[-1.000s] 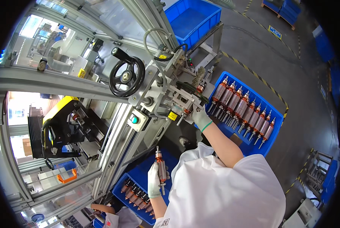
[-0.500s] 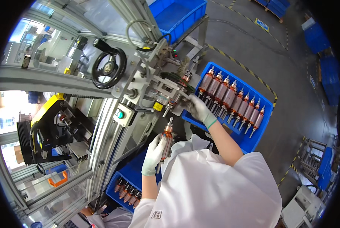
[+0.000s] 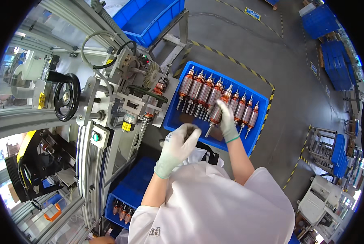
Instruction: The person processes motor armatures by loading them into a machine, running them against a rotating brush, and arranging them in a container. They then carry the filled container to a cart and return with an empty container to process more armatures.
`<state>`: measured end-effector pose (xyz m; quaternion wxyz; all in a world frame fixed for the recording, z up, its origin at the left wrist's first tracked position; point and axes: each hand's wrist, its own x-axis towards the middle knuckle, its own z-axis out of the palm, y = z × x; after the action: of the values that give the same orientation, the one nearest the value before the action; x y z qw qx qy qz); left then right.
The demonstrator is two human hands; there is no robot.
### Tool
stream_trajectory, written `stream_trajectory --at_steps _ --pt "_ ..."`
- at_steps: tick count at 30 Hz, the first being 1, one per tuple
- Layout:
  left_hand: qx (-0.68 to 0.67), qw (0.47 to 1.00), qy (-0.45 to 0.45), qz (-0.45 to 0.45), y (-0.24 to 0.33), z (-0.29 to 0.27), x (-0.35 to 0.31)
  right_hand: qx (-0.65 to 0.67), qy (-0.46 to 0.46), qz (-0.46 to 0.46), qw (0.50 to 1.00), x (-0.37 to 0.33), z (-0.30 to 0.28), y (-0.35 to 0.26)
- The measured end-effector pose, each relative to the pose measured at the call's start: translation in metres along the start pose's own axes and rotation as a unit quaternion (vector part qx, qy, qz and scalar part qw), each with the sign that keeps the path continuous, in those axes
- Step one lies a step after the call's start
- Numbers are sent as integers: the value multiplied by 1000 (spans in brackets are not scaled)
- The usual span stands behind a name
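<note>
My right hand (image 3: 229, 125), gloved in white, grips a motor armature (image 3: 217, 113) with copper windings and a steel shaft, tilted over a blue bin (image 3: 182, 122). In that bin a row of similar armatures (image 3: 198, 90) stands side by side, shafts pointing up. My left hand (image 3: 178, 147), also gloved, hovers left of the right hand near the bin's close edge. Its fingers are loosely curled, thumb apart, with nothing visible in them. Another armature (image 3: 150, 106) sits in the machine fixture (image 3: 133, 101), beside a round brush (image 3: 152, 74).
A black handwheel (image 3: 67, 96) and a green button box (image 3: 97, 136) are on the machine's frame at left. A second blue bin (image 3: 117, 217) with armatures is at lower left. Another blue bin (image 3: 149, 20) rests on a stand at the far side. Yellow-black tape (image 3: 230, 59) marks the floor.
The armature formerly in my left hand is no longer there; my right hand, earlier at the fixture, now holds one over the bin. My left hand has risen toward the bin. The view has shifted right.
</note>
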<state>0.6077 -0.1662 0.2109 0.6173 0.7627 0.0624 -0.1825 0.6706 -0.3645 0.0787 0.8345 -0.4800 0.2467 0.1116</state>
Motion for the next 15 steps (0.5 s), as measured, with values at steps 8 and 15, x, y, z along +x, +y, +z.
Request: stream_trajectory --at_steps 8,15 --pt "-131 958 136 -217 -59 -11 -37 -115 92 5 989 74 -68 23" --pt "-133 939 187 -255 -72 -16 -53 -267 89 -48 958 59 -81 26"
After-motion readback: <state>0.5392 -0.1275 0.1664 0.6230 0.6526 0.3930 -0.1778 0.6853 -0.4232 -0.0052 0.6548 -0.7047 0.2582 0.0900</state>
